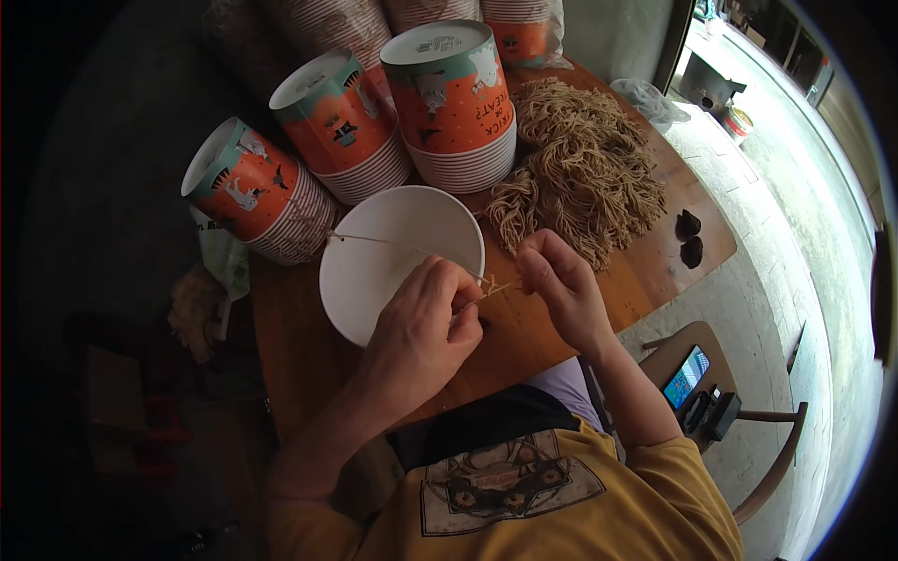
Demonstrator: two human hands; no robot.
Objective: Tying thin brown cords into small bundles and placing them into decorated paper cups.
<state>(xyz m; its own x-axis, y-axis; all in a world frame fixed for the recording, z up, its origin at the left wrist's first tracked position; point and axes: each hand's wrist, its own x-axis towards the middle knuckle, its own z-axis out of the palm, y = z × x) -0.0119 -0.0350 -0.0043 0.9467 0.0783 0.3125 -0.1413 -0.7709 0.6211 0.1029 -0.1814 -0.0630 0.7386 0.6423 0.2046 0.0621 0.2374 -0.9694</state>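
Note:
In front of me a white paper bucket (369,276) rests on the table with its mouth facing up. Thin tan cord (379,240) is fastened at the left of its rim and runs across the opening to my hands. My left hand (423,323) is over the near right rim, thumb and fingers pinched on the cord. A short way to the right, my right hand (559,285) pinches the cord too, with a small knot or loop between the hands. The fingers partly hide the ends.
Orange-printed bucket stacks (458,122) stand upside down behind, with bagged ones further back. A heap of tan cords (589,159) lies at the right, near two dark objects (689,238). The wooden table's edge (687,280) curves there. A chair (702,351) holds a phone (687,376).

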